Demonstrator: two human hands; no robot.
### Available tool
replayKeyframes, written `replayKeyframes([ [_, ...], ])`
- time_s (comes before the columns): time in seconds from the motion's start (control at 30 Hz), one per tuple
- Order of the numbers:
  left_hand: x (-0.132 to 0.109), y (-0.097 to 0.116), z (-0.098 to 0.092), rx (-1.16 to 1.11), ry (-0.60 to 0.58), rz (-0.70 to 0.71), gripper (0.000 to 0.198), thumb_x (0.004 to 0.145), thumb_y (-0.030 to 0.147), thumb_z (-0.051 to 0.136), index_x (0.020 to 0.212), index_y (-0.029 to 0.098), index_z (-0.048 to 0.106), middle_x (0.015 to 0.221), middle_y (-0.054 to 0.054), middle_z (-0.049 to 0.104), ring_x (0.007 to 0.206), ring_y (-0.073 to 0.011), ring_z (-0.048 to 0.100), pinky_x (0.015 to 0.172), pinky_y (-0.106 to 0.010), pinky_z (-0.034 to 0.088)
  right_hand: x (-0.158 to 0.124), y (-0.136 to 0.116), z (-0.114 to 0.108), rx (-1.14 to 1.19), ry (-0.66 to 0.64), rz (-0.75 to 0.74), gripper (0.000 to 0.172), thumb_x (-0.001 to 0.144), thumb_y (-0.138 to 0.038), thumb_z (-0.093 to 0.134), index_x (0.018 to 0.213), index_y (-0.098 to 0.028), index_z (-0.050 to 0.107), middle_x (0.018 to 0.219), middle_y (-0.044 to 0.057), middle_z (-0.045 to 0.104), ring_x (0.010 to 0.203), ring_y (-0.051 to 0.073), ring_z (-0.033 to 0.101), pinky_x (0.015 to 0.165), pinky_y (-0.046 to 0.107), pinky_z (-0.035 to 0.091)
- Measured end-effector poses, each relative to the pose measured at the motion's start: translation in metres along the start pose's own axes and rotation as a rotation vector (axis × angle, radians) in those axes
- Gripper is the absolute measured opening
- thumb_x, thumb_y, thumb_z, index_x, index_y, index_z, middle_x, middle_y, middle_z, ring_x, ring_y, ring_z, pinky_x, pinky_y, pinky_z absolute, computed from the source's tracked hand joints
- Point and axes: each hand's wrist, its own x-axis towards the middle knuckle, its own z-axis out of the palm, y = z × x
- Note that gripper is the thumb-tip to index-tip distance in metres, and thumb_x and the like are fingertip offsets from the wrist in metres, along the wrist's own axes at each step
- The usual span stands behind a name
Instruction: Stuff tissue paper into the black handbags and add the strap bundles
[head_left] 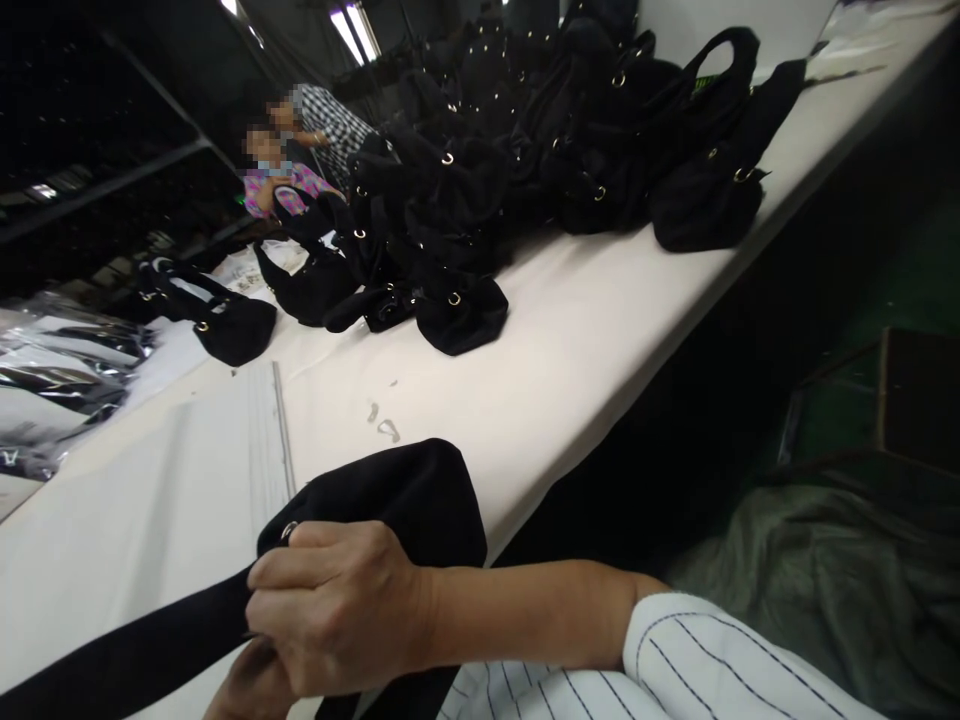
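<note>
Much of the work is hidden: the left hand (251, 690) shows only as a dark sliver of knuckles at the bottom edge, under the other hand and cut off by the frame, so I cannot tell how far open it is or what it grips. The right hand (337, 605) reaches in from the right on a bare forearm with a white pinstriped sleeve (675, 660). Its fingers are curled tight and pinch the strap (120, 655) where it meets the black bag (405, 490), and a small metal ring (289, 531) peeks out just above the knuckles. The bag lies on the white table (600, 330) at its near edge, partly behind the hand, with its lower part out of sight. The strap gives the long axis: it runs from the fist down to the lower left corner and out of the frame, and the body of the bag bulges the other way, up and to the right. Farther off a pile of black bags (487, 150) merges into one dark mass in which only gold rings stand out. A green tag (701, 84) on one handle and a printed sheet (244, 270) under the bags at the left are too small to read. Shiny plastic sleeves (52, 370) are cut off at the left edge, and two people (300, 140) behind the pile are blurred.
</note>
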Motion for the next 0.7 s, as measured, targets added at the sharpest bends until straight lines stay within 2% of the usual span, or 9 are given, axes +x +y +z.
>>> replayKeyframes([
  [0.13, 0.004, -0.004, 0.024, 0.008, 0.156, -0.005, 0.037, 0.083, 0.051, 0.036, 0.091, 0.025, 0.061, 0.059, -0.004, 0.047, 0.046, -0.0182, 0.033, 0.041, -0.034, 0.030, 0.005, 0.005, -0.011, -0.063, -0.017, -0.064, 0.019, 0.087, -0.014, 0.044, 0.072, -0.019, 0.055, 0.086, -0.002, 0.066, 0.073, 0.011, 0.054, 0.071, 0.021, 0.047],
  [0.2, 0.008, 0.005, 0.036, -0.143, 0.041, 0.012, 0.036, 0.084, 0.052, 0.039, 0.089, 0.024, 0.061, 0.064, -0.006, 0.052, 0.052, -0.0202, 0.043, 0.044, -0.034, 0.038, 0.006, 0.012, -0.016, -0.098, 0.014, -0.073, 0.020, 0.088, -0.014, 0.043, 0.075, -0.019, 0.056, 0.089, -0.002, 0.068, 0.074, 0.010, 0.054, 0.073, 0.021, 0.047],
  [0.3, 0.018, 0.031, 0.043, -0.389, -0.259, 0.069, 0.036, 0.082, 0.054, 0.054, 0.091, 0.021, 0.063, 0.078, -0.009, 0.062, 0.072, -0.0251, 0.060, 0.058, -0.036, 0.051, 0.002, 0.028, -0.030, -0.139, 0.122, -0.025, 0.021, 0.091, -0.014, 0.045, 0.074, -0.020, 0.055, 0.094, 0.000, 0.069, 0.076, 0.011, 0.056, 0.079, 0.023, 0.048],
  [0.4, 0.024, 0.061, 0.031, -0.501, -0.355, 0.155, 0.046, 0.075, 0.045, 0.074, 0.113, 0.021, 0.063, 0.108, -0.009, 0.068, 0.104, -0.0284, 0.063, 0.086, -0.037, 0.055, -0.009, 0.051, -0.059, -0.185, 0.314, 0.257, 0.019, 0.092, -0.017, 0.051, 0.074, -0.021, 0.054, 0.091, 0.004, 0.068, 0.083, 0.016, 0.058, 0.082, 0.028, 0.050],
  [0.47, 0.021, 0.077, 0.017, -0.508, -0.328, 0.281, 0.054, 0.080, 0.037, 0.073, 0.130, 0.025, 0.057, 0.133, -0.007, 0.059, 0.124, -0.0274, 0.054, 0.107, -0.037, 0.046, -0.019, 0.072, -0.085, -0.266, 0.436, 0.417, 0.019, 0.094, -0.021, 0.053, 0.075, -0.021, 0.055, 0.085, 0.007, 0.064, 0.084, 0.018, 0.059, 0.081, 0.031, 0.050],
  [0.5, 0.017, 0.081, 0.010, -0.495, -0.299, 0.342, 0.051, 0.084, 0.034, 0.069, 0.133, 0.027, 0.056, 0.139, -0.006, 0.055, 0.128, -0.0266, 0.051, 0.112, -0.037, 0.041, -0.023, 0.085, -0.099, -0.327, 0.480, 0.429, 0.019, 0.093, -0.022, 0.054, 0.074, -0.021, 0.054, 0.083, 0.007, 0.063, 0.083, 0.019, 0.059, 0.081, 0.032, 0.050],
  [0.57, 0.009, 0.082, 0.000, -0.470, -0.258, 0.416, 0.039, 0.090, 0.032, 0.062, 0.129, 0.026, 0.061, 0.137, -0.007, 0.056, 0.127, -0.0259, 0.052, 0.112, -0.037, 0.042, -0.030, 0.113, -0.125, -0.501, 0.540, 0.431, 0.019, 0.091, -0.026, 0.059, 0.073, -0.020, 0.055, 0.087, 0.008, 0.064, 0.085, 0.020, 0.060, 0.083, 0.035, 0.049],
  [0.63, 0.001, 0.072, -0.003, -0.483, -0.272, 0.419, 0.034, 0.092, 0.030, 0.060, 0.124, 0.024, 0.065, 0.131, -0.008, 0.061, 0.120, -0.0251, 0.057, 0.106, -0.038, 0.048, -0.030, 0.133, -0.144, -0.680, 0.529, 0.443, 0.019, 0.089, -0.030, 0.062, 0.076, -0.018, 0.061, 0.086, 0.009, 0.065, 0.083, 0.023, 0.060, 0.080, 0.037, 0.049],
  [0.7, -0.005, 0.052, -0.003, -0.490, -0.290, 0.379, 0.032, 0.092, 0.029, 0.059, 0.124, 0.023, 0.064, 0.126, -0.008, 0.064, 0.116, -0.0233, 0.060, 0.104, -0.037, 0.051, -0.023, 0.131, -0.154, -0.757, 0.530, 0.455, 0.019, 0.087, -0.032, 0.065, 0.091, -0.014, 0.070, 0.097, 0.012, 0.065, 0.078, 0.022, 0.059, 0.073, 0.037, 0.051],
])
